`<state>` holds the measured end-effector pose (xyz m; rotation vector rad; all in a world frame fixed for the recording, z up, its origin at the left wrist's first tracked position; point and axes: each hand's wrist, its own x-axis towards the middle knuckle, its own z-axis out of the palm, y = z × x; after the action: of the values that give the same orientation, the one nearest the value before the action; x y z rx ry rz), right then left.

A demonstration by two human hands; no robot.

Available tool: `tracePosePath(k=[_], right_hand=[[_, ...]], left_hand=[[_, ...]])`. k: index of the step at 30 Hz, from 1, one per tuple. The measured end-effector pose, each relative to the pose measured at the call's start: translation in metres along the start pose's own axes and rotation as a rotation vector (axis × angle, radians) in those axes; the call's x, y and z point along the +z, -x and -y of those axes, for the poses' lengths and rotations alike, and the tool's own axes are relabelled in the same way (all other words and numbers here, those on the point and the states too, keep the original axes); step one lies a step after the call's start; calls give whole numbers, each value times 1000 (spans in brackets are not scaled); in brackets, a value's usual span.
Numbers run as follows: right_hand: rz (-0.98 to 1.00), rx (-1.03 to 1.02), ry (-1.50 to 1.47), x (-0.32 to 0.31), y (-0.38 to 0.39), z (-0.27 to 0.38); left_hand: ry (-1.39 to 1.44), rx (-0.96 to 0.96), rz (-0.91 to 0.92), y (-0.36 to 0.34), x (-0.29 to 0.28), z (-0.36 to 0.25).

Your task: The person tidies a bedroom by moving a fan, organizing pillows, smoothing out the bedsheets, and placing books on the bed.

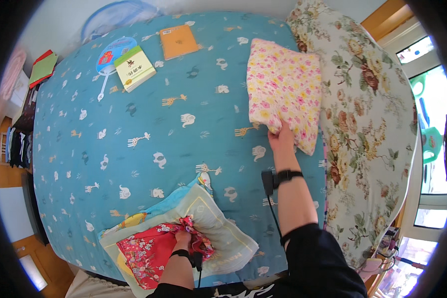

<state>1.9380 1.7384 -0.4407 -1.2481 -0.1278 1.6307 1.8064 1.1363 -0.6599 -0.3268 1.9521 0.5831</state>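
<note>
While the left hand (183, 239) is pressing down near the lower edge of the bed (149, 124), its grip is closing on a bunched fold of the red floral cloth (149, 251). This cloth is lying directly under and to the left of that grip, on top of a pale green folded cloth (223, 233), which is spreading out to the right of the hand. Well beyond the left grip, toward the far side of the bed, a green and white book (134, 68) is resting partly on a blue hand fan (115, 52), and an orange book (179, 41) is lying just to their right. The right hand (281, 138) is reaching forward with the arm extended, and its grip is pinching the near edge of the pink and yellow floral pillow (283, 89). The pillow is extending away from this grip, lying on the blue animal-print sheet. Immediately right of the right grip, a large flower-patterned quilt (367, 129) is running along the bed's side.
</note>
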Motion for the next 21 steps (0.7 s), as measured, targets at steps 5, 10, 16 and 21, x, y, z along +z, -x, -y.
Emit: tracePosePath(k=[5,10,16,21], right_hand=[[257,-49,-24,-96,210,82],[323,44,44,-247,446,172],[85,-155,334,-357,630,225],[466,-251,367,-267,791,229]], left_hand=[[-52,75,-66,27,-47,13],[-127,198,-31,115,-54,13],[112,406,407,387,-77,53],[259,573,728,487,-188,156]])
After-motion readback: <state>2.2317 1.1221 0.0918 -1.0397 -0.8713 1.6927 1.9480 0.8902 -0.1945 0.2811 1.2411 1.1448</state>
